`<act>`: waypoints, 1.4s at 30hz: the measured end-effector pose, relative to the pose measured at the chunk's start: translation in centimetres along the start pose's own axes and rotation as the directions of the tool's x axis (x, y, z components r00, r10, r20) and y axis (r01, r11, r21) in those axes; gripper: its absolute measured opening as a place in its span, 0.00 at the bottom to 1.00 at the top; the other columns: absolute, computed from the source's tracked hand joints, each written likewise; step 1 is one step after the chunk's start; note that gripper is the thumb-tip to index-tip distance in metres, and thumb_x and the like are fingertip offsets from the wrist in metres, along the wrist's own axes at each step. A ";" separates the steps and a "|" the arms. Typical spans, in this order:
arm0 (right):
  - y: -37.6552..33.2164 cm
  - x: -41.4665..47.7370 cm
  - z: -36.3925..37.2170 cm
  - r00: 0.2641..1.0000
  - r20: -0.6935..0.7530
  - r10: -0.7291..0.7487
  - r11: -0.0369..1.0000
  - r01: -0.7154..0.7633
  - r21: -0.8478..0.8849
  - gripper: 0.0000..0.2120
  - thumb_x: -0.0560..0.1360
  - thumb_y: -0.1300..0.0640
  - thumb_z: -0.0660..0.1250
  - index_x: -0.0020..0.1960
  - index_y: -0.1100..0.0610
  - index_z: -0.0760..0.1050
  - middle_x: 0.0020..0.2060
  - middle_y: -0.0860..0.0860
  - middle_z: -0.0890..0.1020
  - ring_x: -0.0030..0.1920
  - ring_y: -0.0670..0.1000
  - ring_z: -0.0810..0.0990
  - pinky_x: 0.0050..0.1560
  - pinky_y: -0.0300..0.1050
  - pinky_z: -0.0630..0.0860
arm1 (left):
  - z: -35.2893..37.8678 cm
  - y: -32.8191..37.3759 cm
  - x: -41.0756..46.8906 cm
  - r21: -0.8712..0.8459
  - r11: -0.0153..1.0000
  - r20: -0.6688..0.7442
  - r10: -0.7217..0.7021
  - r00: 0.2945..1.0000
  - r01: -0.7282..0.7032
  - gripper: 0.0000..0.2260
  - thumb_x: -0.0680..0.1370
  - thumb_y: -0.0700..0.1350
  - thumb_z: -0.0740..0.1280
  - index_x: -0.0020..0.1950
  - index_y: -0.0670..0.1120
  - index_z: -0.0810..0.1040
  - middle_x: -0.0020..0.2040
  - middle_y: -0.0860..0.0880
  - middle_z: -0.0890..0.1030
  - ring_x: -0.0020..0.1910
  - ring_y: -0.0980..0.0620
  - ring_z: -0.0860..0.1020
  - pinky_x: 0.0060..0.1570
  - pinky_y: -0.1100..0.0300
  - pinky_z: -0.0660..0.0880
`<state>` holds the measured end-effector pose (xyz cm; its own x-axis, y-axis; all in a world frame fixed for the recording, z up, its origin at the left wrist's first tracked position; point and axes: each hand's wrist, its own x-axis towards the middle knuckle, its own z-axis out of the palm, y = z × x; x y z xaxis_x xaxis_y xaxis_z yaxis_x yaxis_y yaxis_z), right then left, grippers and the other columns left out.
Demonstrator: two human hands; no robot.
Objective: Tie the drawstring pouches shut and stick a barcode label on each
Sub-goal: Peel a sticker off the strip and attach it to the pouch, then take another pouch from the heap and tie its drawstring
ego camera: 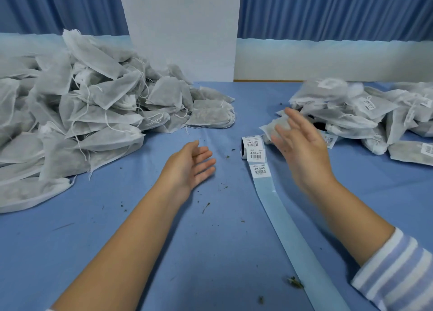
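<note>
The left hand at centre and the blurred right hand were spread, holding nothing; untied pouches lay upper left, the labelled pile right; the next pouch was probably best drawn near the label roll.

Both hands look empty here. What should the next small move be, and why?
Probably the left hand reaches to the unlabelled pile for a fresh pouch: both it and the right hand hold nothing, and the labelled pile lies at right.
</note>
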<state>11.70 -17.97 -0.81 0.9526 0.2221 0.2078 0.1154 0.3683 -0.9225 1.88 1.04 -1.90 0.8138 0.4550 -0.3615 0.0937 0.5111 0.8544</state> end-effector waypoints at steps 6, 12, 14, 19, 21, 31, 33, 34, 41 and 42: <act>1.1 -0.5 1.9 0.988 0.143 0.067 0.932 -0.011 -0.363 0.19 0.76 0.66 0.63 0.41 0.45 0.85 0.44 0.47 0.85 0.49 0.49 0.83 0.55 0.41 0.79 | -0.3 0.5 0.3 0.042 0.999 -0.006 0.028 1.000 -0.027 0.06 0.81 0.42 0.64 0.47 0.42 0.79 0.45 0.47 0.82 0.40 0.52 0.83 0.36 0.61 0.80; 1.8 4.3 7.2 0.935 0.341 0.099 0.685 0.185 -0.704 0.13 0.75 0.63 0.64 0.43 0.48 0.82 0.40 0.51 0.84 0.41 0.48 0.79 0.43 0.38 0.77 | -1.1 1.3 1.1 0.070 0.995 -0.026 0.066 0.997 -0.064 0.04 0.79 0.41 0.65 0.48 0.42 0.79 0.43 0.48 0.82 0.39 0.52 0.83 0.37 0.62 0.79; 2.6 7.0 9.0 0.909 0.405 0.102 0.520 0.298 -0.800 0.10 0.75 0.63 0.65 0.49 0.54 0.83 0.46 0.49 0.85 0.46 0.46 0.79 0.42 0.28 0.71 | -1.6 1.6 1.5 0.070 0.995 -0.038 0.070 0.997 -0.067 0.04 0.79 0.41 0.65 0.48 0.42 0.79 0.42 0.48 0.83 0.39 0.52 0.83 0.38 0.61 0.80; 5.3 12.6 10.9 0.874 0.410 0.262 0.061 0.408 -0.911 0.19 0.77 0.58 0.65 0.67 0.60 0.72 0.64 0.58 0.76 0.64 0.58 0.73 0.60 0.46 0.70 | -2.4 2.5 2.3 0.037 0.997 -0.047 0.069 0.997 -0.067 0.05 0.79 0.40 0.65 0.47 0.43 0.79 0.40 0.49 0.83 0.36 0.54 0.83 0.36 0.63 0.80; 6.0 13.7 11.0 0.875 0.391 0.286 -0.060 0.424 -0.904 0.21 0.76 0.56 0.67 0.67 0.60 0.69 0.63 0.59 0.74 0.62 0.60 0.73 0.59 0.51 0.72 | -2.7 2.8 2.5 0.032 0.997 -0.052 0.072 0.996 -0.070 0.05 0.79 0.41 0.64 0.46 0.43 0.79 0.38 0.50 0.83 0.35 0.54 0.82 0.36 0.63 0.80; 5.6 15.1 11.1 0.886 0.450 0.114 -0.135 0.463 -0.876 0.12 0.78 0.59 0.63 0.59 0.53 0.79 0.59 0.53 0.80 0.60 0.57 0.75 0.57 0.50 0.70 | -2.1 3.0 2.6 0.143 0.980 -0.021 0.145 0.989 -0.141 0.04 0.79 0.41 0.65 0.46 0.44 0.78 0.41 0.50 0.82 0.36 0.55 0.82 0.37 0.64 0.80; 5.4 15.1 11.0 0.873 0.455 0.177 -0.107 0.477 -0.872 0.23 0.75 0.53 0.69 0.68 0.54 0.71 0.64 0.56 0.75 0.64 0.60 0.72 0.60 0.53 0.72 | -2.0 2.7 2.6 0.201 0.967 -0.022 0.165 0.986 -0.157 0.05 0.79 0.40 0.64 0.45 0.45 0.78 0.41 0.50 0.81 0.37 0.55 0.81 0.39 0.64 0.79; 5.4 15.0 10.9 0.870 0.430 0.240 -0.099 0.463 -0.881 0.30 0.73 0.51 0.72 0.72 0.56 0.66 0.66 0.58 0.73 0.65 0.61 0.70 0.62 0.55 0.71 | -2.0 2.6 2.5 0.224 0.961 -0.020 0.170 0.985 -0.161 0.05 0.79 0.41 0.65 0.44 0.45 0.77 0.41 0.50 0.81 0.37 0.55 0.81 0.40 0.64 0.79; 5.0 14.4 9.5 0.886 0.407 0.224 -0.158 0.445 -0.882 0.15 0.72 0.48 0.72 0.38 0.56 0.71 0.43 0.53 0.75 0.45 0.56 0.71 0.41 0.47 0.69 | -1.7 2.0 2.5 0.429 0.875 0.006 0.246 0.969 -0.225 0.05 0.78 0.40 0.64 0.43 0.46 0.77 0.43 0.49 0.80 0.39 0.53 0.80 0.45 0.57 0.78; 4.7 14.1 9.4 0.877 0.433 0.207 -0.113 0.461 -0.880 0.14 0.71 0.48 0.72 0.38 0.56 0.71 0.41 0.52 0.73 0.45 0.56 0.72 0.41 0.47 0.69 | -1.7 1.8 2.6 0.470 0.845 -0.002 0.292 0.956 -0.257 0.05 0.78 0.40 0.65 0.44 0.48 0.77 0.43 0.50 0.80 0.40 0.53 0.80 0.49 0.54 0.78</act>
<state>23.06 -4.64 0.86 0.7375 0.6623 0.1318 0.6741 -0.7336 -0.0857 3.21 4.36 -1.88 0.8044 0.5862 -0.0968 0.1393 -0.0278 0.9899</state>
